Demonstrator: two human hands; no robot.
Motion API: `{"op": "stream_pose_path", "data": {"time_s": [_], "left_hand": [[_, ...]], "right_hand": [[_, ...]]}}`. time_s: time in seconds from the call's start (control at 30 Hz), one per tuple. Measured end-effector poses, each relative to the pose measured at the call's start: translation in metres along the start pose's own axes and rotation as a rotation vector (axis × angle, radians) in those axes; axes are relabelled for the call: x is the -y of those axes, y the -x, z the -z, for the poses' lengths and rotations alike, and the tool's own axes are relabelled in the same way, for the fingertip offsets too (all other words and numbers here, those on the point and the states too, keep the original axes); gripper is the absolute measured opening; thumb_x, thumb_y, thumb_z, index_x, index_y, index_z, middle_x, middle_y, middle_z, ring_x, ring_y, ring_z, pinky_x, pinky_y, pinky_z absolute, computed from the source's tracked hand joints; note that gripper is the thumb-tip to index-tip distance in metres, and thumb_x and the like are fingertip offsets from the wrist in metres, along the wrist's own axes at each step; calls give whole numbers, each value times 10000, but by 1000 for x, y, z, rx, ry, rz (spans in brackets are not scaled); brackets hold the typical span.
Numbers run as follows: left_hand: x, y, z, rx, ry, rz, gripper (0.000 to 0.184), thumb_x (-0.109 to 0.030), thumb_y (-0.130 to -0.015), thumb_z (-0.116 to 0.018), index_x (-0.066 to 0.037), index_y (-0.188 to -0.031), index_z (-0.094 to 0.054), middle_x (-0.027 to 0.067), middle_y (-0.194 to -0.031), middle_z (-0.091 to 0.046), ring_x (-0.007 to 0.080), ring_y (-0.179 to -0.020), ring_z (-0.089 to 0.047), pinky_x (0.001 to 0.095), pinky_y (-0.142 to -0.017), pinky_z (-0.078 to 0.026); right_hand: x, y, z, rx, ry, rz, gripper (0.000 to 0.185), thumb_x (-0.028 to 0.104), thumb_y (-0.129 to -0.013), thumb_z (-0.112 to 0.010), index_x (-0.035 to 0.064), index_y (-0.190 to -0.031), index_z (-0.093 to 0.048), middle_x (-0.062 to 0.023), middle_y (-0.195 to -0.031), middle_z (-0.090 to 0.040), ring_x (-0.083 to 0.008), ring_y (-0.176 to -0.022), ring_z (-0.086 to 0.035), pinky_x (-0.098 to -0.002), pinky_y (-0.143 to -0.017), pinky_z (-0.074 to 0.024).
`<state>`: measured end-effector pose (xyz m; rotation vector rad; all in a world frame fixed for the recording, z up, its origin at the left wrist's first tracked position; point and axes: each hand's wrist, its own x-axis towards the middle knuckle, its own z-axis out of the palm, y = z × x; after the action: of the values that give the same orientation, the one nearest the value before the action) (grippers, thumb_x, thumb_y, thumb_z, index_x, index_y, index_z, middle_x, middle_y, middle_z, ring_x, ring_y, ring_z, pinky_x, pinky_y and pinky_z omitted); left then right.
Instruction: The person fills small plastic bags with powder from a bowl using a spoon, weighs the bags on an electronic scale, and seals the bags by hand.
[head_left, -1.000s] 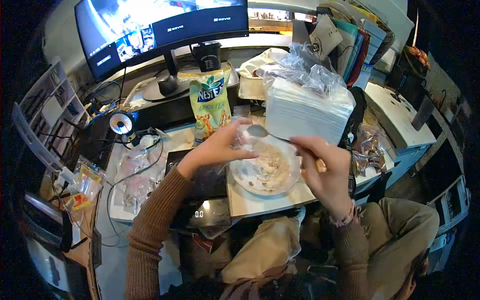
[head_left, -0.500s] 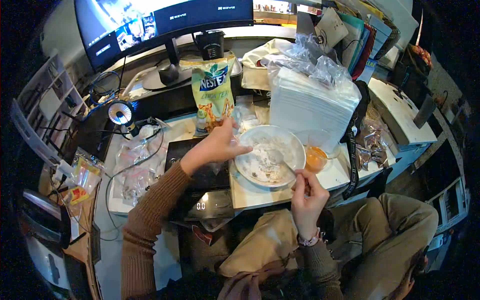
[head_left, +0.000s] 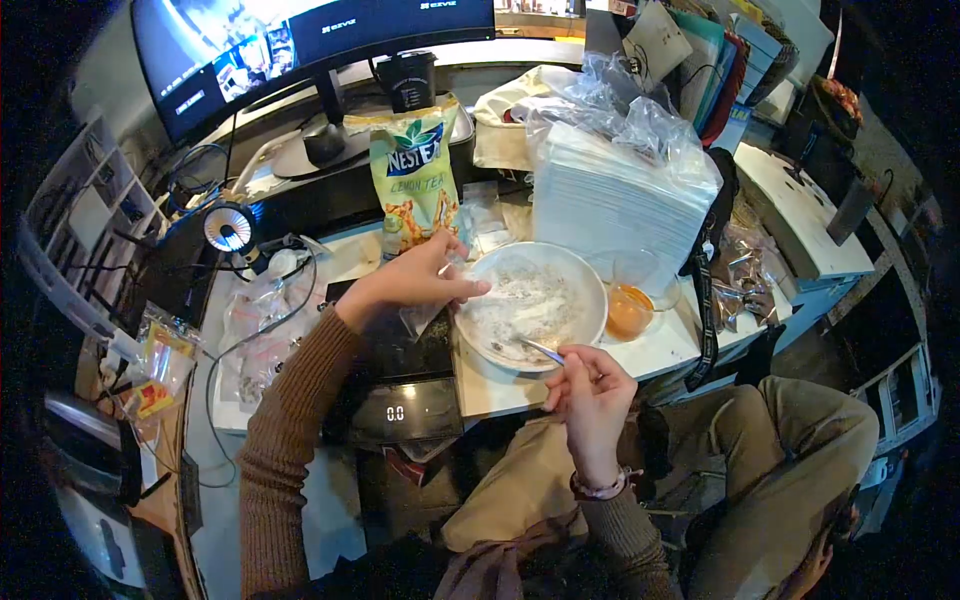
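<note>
A white bowl point(head_left: 590, 335) holds pale powder point(head_left: 535, 300) with darker specks. At its left rim is my left hand point(head_left: 415, 275), thumb over the edge and fingers around the outside. My right hand point(head_left: 595, 395) pinches the handle of a metal spoon point(head_left: 543, 350), whose head is down in the powder near the bowl's front. A clear plastic cup point(head_left: 630, 310) with orange contents stands just right of the bowl. Behind my left hand, a yellow-green Nestea lemon tea pouch point(head_left: 415, 185) stands upright.
A black digital scale point(head_left: 405, 410) reading 0.0 lies left of the bowl. White sheets stacked in plastic point(head_left: 620, 195) stand behind it. Clear plastic bags point(head_left: 265, 330), a small lit fan-shaped lamp point(head_left: 232, 230) and cables are at left. A monitor point(head_left: 330, 50) stands at the back.
The spoon and my right hand have shifted left and toward the bowl's front edge. The powder looks more spread out. My left hand stays at the rim while the view shifts slightly.
</note>
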<state>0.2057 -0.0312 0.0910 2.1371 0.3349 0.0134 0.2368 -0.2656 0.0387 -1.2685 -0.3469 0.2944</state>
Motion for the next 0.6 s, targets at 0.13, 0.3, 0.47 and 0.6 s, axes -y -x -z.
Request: {"op": "stream_pose_path", "data": {"time_s": [0.13, 0.3, 0.47, 0.6], "left_hand": [[-5, 4, 5, 23, 61, -2, 615, -341, -726, -700, 23, -1102, -378, 90, -741, -573, 151, -635, -588, 243, -559, -456], [-16, 13, 12, -8, -47, -149, 626, -357, -716, -708, 13, -1103, -383, 91, -740, -559, 156, -676, -573, 264, -607, -459], [-32, 17, 9, -3, -382, -296, 598, -387, -702, -711, -39, -1092, -420, 41, -730, -495, 128, -650, -497, 247, -579, -414], [-27, 4, 4, 77, -428, -396, 615, -392, -694, -710, -45, -1107, -414, 55, -728, -496, 157, -643, -495, 273, -575, -406]], "right_hand": [[5, -8, 7, -23, -82, -62, 141, 64, -863, -488, -48, -886, -571, -78, -614, -567, -90, -436, -509, -182, -350, -349], [9, -24, 20, 9, -127, 7, 152, 75, -859, -492, -52, -895, -568, -92, -627, -574, -110, -441, -521, -192, -363, -375], [31, -54, 31, 90, -96, 59, 167, 98, -861, -496, -47, -902, -568, -92, -628, -576, -116, -451, -529, -194, -383, -393], [54, -65, 29, 171, -50, 41, 173, 112, -863, -497, -40, -902, -570, -87, -631, -578, -118, -459, -535, -197, -398, -402]]}}
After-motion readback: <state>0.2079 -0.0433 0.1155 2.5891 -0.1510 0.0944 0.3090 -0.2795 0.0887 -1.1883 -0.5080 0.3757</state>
